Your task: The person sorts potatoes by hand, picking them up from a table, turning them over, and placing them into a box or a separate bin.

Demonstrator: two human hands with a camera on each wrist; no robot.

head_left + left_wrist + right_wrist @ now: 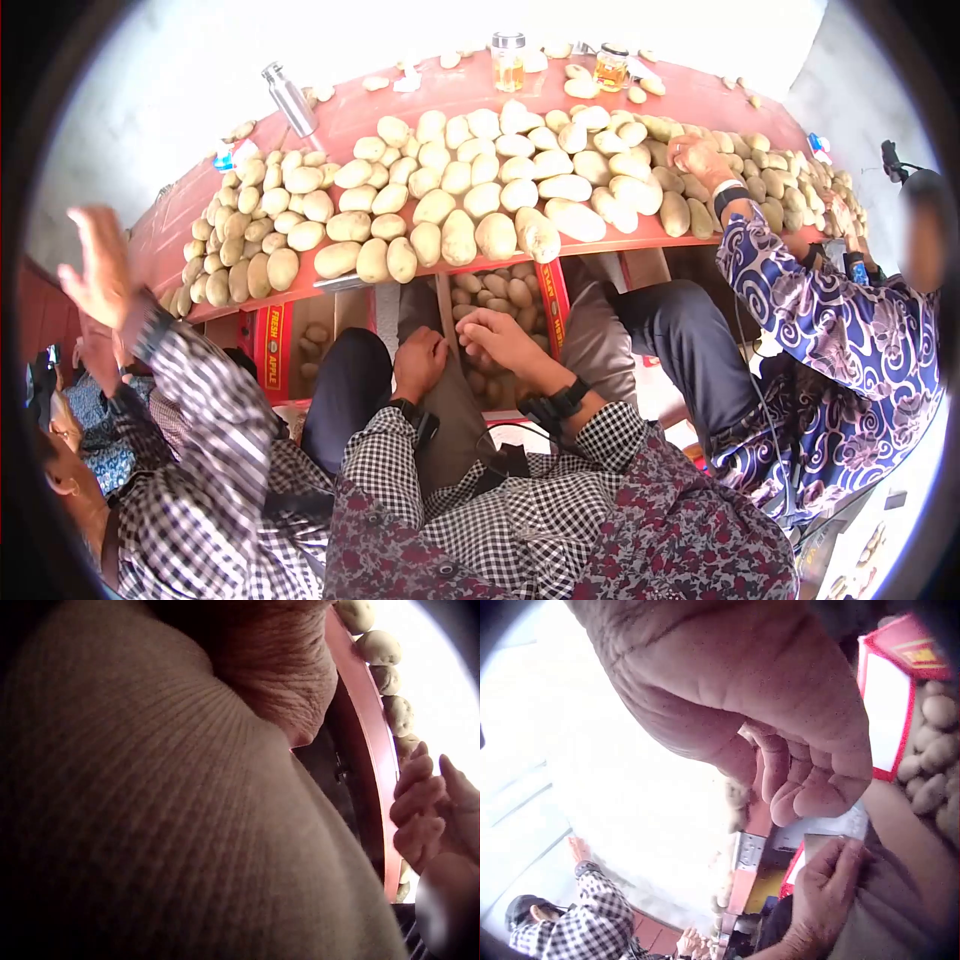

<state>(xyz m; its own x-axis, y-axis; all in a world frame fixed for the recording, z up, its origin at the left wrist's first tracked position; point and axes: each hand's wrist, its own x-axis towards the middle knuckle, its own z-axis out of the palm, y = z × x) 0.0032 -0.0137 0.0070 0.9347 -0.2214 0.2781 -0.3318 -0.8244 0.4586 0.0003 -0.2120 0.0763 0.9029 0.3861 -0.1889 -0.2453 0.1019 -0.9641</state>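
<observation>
Loosely bent, the fingers of the right hand (pixel 497 342) hold nothing that shows; they hang over the open cardboard box (pixel 553 300) between the knees. Similarly relaxed, the left hand (pixel 418 362) rests by the trouser leg, with no potato visible in it.

The nearest loose potatoes (pixel 518 292) lie in that box, below and around the right hand in the head view; how deep they sit under the fingertips, I cannot tell. Past both hands, more potatoes (pixel 458 238) crowd the red table (pixel 440 85), several right at its front rim.

That rim seems the main weak point: a knee rising against the table, or a sleeve brushing the front row, could send a potato rolling off onto the lap or into the box. Reaching down, the right hand could catch its wrist camera (pixel 556 402) on the box wall. A neighbour's blurred raised hand (pixel 98 265) at the left might knock the outer potatoes if it swings low. Farther back, a shove through the pile could topple the steel flask (pixel 290 100) or the lidded glass jar (pixel 508 65).
</observation>
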